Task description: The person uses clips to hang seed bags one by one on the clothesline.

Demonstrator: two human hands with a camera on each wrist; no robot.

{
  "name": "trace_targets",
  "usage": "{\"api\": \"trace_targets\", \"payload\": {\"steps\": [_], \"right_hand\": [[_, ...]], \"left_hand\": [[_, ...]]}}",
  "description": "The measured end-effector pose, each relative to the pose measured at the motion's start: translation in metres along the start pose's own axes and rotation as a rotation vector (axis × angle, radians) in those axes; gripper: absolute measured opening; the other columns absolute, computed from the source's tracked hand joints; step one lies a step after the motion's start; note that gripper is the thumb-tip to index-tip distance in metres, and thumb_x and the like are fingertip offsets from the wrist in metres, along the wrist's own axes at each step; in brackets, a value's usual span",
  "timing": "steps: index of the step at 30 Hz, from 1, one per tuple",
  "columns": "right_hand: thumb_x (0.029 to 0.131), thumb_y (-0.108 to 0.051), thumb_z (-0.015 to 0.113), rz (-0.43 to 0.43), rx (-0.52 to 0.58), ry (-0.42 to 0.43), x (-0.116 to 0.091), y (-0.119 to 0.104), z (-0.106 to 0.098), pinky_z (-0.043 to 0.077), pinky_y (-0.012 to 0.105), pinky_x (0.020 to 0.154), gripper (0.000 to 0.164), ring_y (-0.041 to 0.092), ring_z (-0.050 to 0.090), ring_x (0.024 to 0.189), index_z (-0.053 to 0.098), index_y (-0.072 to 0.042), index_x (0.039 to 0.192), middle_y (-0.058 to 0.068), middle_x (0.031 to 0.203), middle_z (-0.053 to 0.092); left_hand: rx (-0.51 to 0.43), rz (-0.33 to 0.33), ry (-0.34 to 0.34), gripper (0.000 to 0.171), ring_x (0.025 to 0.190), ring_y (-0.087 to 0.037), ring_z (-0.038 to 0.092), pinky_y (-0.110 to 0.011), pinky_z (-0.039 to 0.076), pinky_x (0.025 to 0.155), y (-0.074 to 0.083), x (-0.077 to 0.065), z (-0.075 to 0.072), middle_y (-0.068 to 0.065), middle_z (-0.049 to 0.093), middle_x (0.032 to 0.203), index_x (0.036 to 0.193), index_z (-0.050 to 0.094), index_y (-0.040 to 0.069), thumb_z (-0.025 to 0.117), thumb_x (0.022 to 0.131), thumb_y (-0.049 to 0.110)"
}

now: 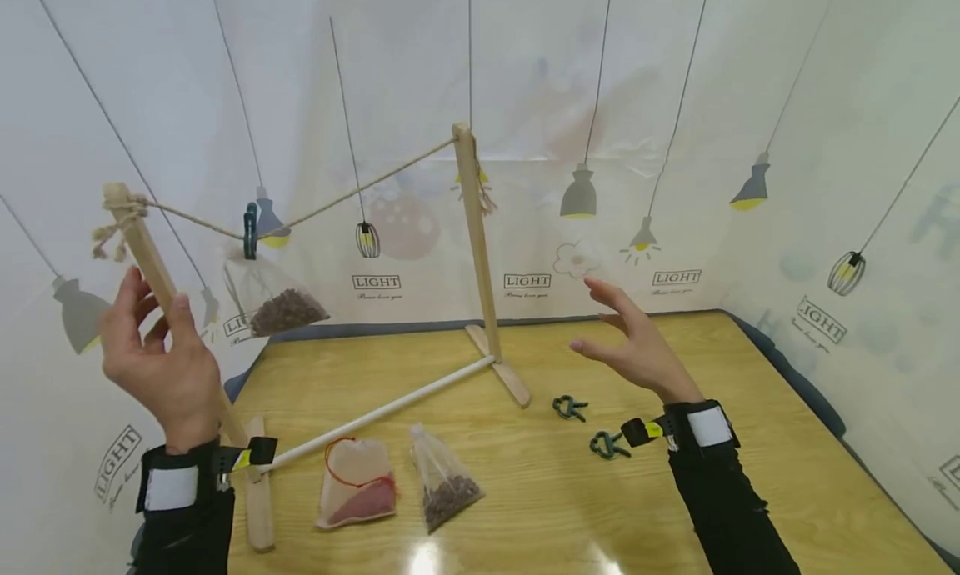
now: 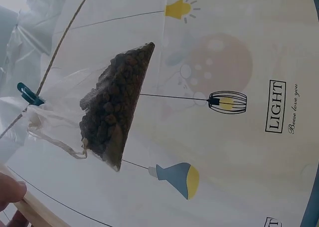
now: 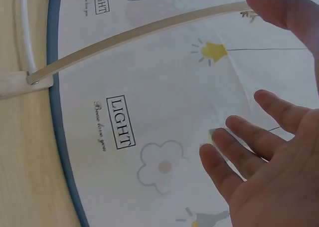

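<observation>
My left hand [image 1: 161,367] is at the left wooden post [image 1: 153,262] of a stand, with thumb and fingers on either side of it. A rope [image 1: 360,187] runs sagging between the two posts. From it a dark green clip [image 1: 250,229] holds a mesh drawstring bag [image 2: 107,107] of dark brown pieces, tilted in the air. My right hand [image 1: 637,342] hovers above the table, fingers spread and nothing in them; the right wrist view shows the palm side of the hand [image 3: 279,177]. Its nearest things below are two loose green clips [image 1: 570,407] [image 1: 609,445].
A drawstring bag with reddish contents [image 1: 363,504] and a mesh bag of dark pieces [image 1: 450,496] lie on the wooden table [image 1: 540,508]. A white rod [image 1: 382,412] joins the stand's feet. The right post [image 1: 480,258] stands farther back, before a printed curtain [image 1: 675,100].
</observation>
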State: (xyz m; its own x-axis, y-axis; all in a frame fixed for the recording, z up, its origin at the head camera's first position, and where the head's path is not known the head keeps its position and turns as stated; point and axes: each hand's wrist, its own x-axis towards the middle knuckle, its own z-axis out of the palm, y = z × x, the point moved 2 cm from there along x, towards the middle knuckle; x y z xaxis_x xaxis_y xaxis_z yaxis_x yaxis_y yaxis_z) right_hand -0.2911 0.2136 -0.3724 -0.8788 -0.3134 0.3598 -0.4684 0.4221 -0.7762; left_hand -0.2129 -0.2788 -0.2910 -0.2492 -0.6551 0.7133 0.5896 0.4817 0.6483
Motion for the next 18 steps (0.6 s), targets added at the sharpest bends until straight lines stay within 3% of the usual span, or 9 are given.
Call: {"api": "trace_targets", "payload": {"steps": [9,18], "right_hand": [[0.095,-0.03,0.076,0.104,-0.016,-0.043,-0.035,0.043,0.001,0.034,0.06,0.121,0.086,0.04,0.028,0.153,0.026,-0.02,0.163,0.013,0.168,0.028],[0.094,-0.038,0.076,0.186,-0.05,-0.062,-0.057,0.068,0.001,0.037,0.064,0.117,0.088,0.045,0.036,0.147,0.026,-0.017,0.163,0.02,0.165,0.032]], "left_hand": [[0.068,0.073,-0.01,0.035,0.106,-0.009,0.063,-0.015,0.056,0.088,0.002,0.001,-0.002,0.016,0.061,0.114,0.13,0.071,0.011,0.065,0.097,0.001],[0.062,0.047,-0.03,0.034,0.104,-0.009,0.063,-0.013,0.056,0.085,0.005,0.004,-0.004,0.017,0.062,0.111,0.127,0.072,0.008,0.065,0.096,-0.002]]}}
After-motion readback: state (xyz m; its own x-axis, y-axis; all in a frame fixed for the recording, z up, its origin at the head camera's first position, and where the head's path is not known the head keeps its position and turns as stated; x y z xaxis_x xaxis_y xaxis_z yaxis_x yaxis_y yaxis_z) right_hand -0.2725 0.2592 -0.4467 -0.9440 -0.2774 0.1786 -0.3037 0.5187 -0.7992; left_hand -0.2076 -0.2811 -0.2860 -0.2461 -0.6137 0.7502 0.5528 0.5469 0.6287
